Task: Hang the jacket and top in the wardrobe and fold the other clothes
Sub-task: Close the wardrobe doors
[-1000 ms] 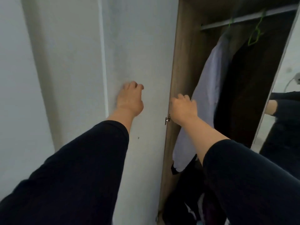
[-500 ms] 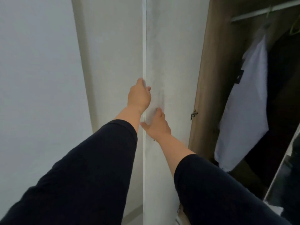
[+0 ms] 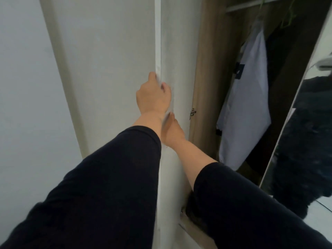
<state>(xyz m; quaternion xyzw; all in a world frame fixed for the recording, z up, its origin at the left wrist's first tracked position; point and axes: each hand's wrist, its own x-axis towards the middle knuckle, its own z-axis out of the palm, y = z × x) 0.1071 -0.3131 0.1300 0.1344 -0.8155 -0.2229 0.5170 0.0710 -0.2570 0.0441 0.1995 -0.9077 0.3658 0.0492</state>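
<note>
Head view. The left hand grips the free vertical edge of the white wardrobe door, fingers curled round it at mid-height. The right hand lies just below, against the door's inner face near the same edge; its fingers are partly hidden behind the left wrist, so whether they are flat or curled cannot be told. Inside the wardrobe a white top hangs from the rail, with dark garments beside it and a green hanger above; a mirrored door stands open on the right. Whether the jacket is among the dark garments cannot be told.

The step in hand appears to be swinging the door. It is best done by keeping the pull at the free edge, far from the hinge, moving the panel smoothly, and keeping the right hand's fingers clear of the hinge side and of the hanging top.
</note>
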